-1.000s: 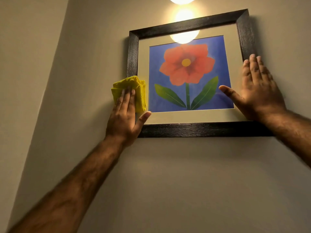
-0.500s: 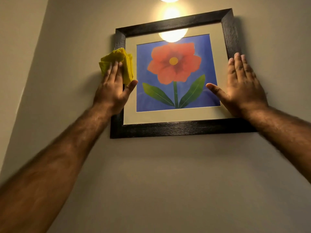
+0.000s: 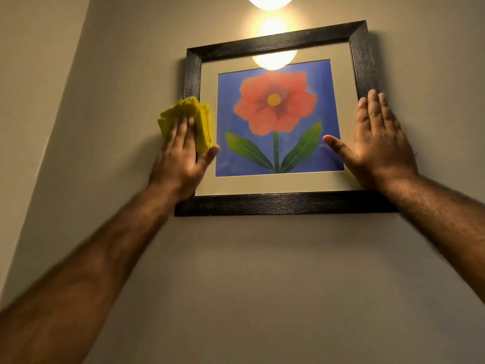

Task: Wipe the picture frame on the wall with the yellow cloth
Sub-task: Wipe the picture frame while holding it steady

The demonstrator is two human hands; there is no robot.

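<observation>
A dark wooden picture frame [image 3: 288, 204] hangs on the beige wall, holding a red flower print on blue with a cream mat. My left hand [image 3: 181, 158] presses a folded yellow cloth [image 3: 178, 111] against the frame's left rail, about halfway up; the thumb reaches onto the mat. The cloth and hand hide that stretch of the rail. My right hand [image 3: 378, 143] lies flat and spread on the right rail and mat, thumb pointing at the print.
A glowing wall lamp [image 3: 270, 1] sits just above the frame and reflects in the glass. A wall corner [image 3: 63, 106] runs down the left side. Bare wall lies below the frame.
My left hand slid the cloth up the left rail, then a little back down. The right hand stayed pressed on the right side. The view shifted slightly.
</observation>
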